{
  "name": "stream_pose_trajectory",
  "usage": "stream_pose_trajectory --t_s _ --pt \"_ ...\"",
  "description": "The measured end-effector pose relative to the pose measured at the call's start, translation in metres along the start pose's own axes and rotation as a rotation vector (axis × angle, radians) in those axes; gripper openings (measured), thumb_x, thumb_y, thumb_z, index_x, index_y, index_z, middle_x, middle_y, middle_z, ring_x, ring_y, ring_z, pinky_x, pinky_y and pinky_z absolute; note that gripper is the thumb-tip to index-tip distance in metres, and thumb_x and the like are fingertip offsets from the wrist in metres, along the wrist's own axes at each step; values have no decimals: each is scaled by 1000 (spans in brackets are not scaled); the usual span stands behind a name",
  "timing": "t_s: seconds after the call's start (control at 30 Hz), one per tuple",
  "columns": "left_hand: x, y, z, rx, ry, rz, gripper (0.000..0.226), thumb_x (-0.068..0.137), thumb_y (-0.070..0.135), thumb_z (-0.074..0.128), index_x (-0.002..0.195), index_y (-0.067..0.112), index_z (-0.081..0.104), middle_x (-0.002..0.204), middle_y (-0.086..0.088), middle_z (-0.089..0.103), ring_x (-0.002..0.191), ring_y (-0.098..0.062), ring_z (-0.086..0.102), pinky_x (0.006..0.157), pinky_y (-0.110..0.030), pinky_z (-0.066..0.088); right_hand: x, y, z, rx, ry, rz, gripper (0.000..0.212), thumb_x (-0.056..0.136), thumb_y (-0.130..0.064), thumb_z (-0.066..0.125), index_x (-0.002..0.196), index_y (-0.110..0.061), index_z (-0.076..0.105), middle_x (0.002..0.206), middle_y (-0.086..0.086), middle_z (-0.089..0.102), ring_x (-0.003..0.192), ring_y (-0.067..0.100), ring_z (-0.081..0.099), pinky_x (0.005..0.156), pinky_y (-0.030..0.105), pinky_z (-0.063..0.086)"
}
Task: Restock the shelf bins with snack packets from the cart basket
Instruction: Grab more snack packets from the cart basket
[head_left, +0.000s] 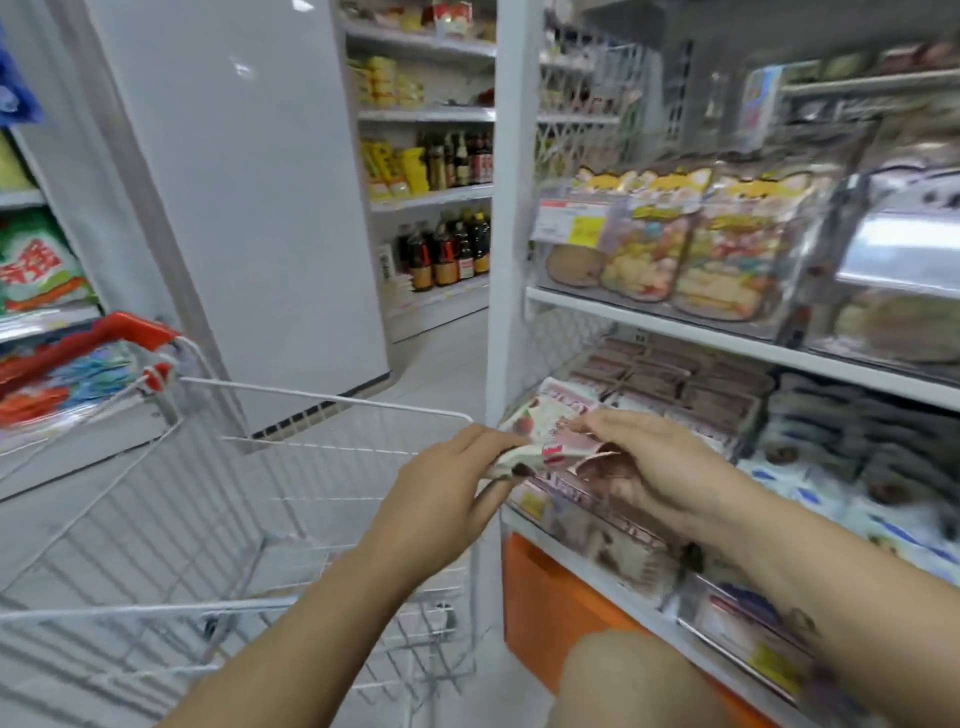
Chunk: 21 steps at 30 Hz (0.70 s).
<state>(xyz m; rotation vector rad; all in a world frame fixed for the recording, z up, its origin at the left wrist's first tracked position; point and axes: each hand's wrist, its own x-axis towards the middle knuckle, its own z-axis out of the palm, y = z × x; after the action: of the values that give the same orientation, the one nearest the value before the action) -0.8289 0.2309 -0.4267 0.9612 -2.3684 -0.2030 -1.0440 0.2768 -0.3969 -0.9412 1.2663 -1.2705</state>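
Observation:
My left hand (447, 488) and my right hand (660, 467) both grip a pink and white snack packet (550, 441) between them, just above the front edge of a clear shelf bin (613, 525). That bin holds similar pink packets, and several more lie flat in rows behind it. The white wire cart basket (249, 499) stands at my left, below my left forearm; its inside looks bare in the blurred view.
The upper shelf (675, 325) carries clear bins of yellow-topped snack bags (691, 244). Blue and white packets (831, 499) fill the bin at right. An orange panel (540, 597) sits under the shelf. A white pillar (260, 208), bottle shelves (441, 254) and the cart's red handle (135, 332) lie beyond.

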Motion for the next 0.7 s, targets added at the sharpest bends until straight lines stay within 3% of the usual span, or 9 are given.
stream_pose_trajectory --t_s 0.1,0.17,0.2,0.27,0.37,0.47,0.57,0.63,0.7 --pt "17 17 17 -60 -45 -75 36 95 45 60 129 33 55 114 11 67 99 -14 62 81 -35 52 -4 2 -25 -153 109 -66 27 96 -40 58 96 -21 76 101 2 75 91 24 69 86 40 59" --pt "28 30 26 -245 -93 -151 33 92 40 65 122 27 60 109 7 70 96 -13 64 84 -39 53 -10 2 -40 -289 112 -145 33 86 -58 61 100 -31 74 101 -10 74 96 16 69 92 39 56" --pt "32 35 30 -377 -113 -175 28 90 37 68 116 27 63 106 8 71 95 -11 66 86 -41 54 -13 0 -45 -377 106 -185 32 84 -57 65 102 -32 72 102 -12 74 95 12 70 90 35 56" --pt "43 42 40 -557 -147 -213 22 88 32 70 109 28 67 102 9 72 95 -11 69 87 -45 56 -16 -3 -59 -549 113 -261 24 85 -34 75 107 -29 67 101 -12 73 89 5 70 84 28 57" --pt "62 51 55 -675 -223 -263 36 85 33 74 119 25 64 111 8 71 98 -9 69 89 -39 56 -7 -2 -84 -656 185 -302 30 82 -22 80 106 -32 64 103 -12 72 93 8 70 87 39 56" --pt "76 60 67 -603 -242 -294 56 87 30 75 137 32 51 124 15 55 98 11 54 79 -6 43 3 1 -102 -738 283 -268 39 85 -29 76 120 -34 58 121 -13 63 110 10 62 90 31 49" --pt "84 65 81 -439 -254 -228 65 87 22 74 145 26 45 133 10 51 98 8 48 70 4 34 12 3 -110 -886 335 -255 48 90 -31 71 135 -28 55 134 -8 58 118 14 56 89 29 42" --pt "84 68 86 -330 -269 -200 66 87 24 73 146 26 44 139 5 52 106 -2 52 83 -5 38 17 6 -111 -940 316 -208 47 92 -33 68 137 -29 54 137 -7 58 114 16 59 89 31 44" --pt "81 65 95 -208 -281 -181 66 87 35 72 146 29 43 135 2 55 116 -15 54 100 -28 42 22 10 -113 -1034 308 -123 48 91 -44 64 137 -36 51 139 -11 57 115 18 60 101 42 43"
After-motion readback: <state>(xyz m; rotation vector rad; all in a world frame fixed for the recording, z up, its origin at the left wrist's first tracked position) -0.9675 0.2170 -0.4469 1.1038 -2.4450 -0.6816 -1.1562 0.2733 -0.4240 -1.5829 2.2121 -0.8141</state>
